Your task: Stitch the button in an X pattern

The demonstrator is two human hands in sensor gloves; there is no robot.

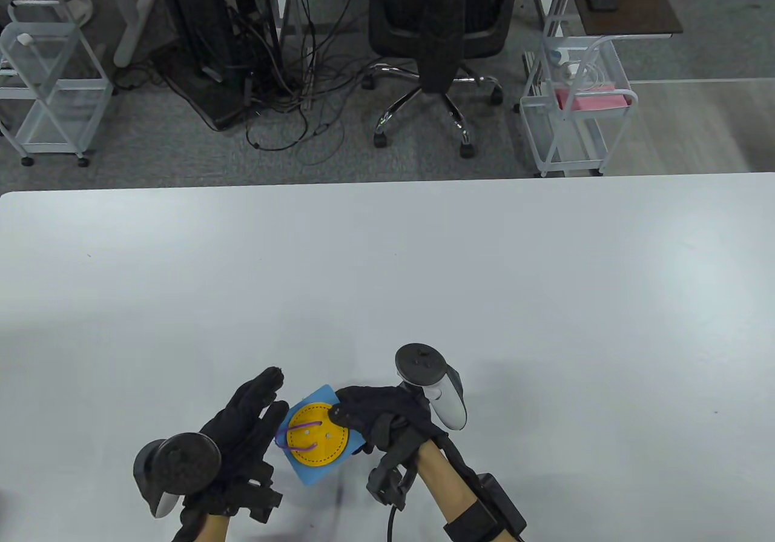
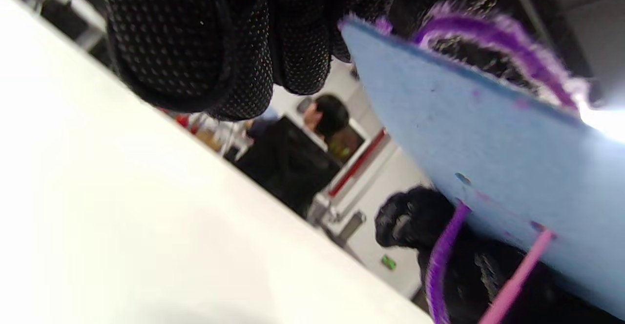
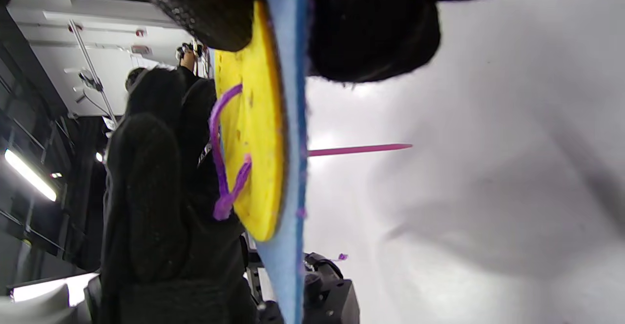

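Button (image 1: 318,442) pinched by R hand (image 1: 369,415).

Right hand (image 1: 369,415) pinches the blue felt (image 1: 319,475) with its yellow button (image 1: 318,439) over the white worktop (image 1: 387,275). Left hand (image 1: 248,424) sits flat beside it, purple thread (image 1: 284,436) looped through.

office chair (image 1: 437,33) | wire carts (image 1: 575,106) | cables (image 1: 303,112) | possibly a computer tower (image 1: 212,39)

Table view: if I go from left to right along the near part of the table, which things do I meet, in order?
Left hand → purple cord → yellow felt button on the blue felt square → right hand → white tracker on the back of that hand.
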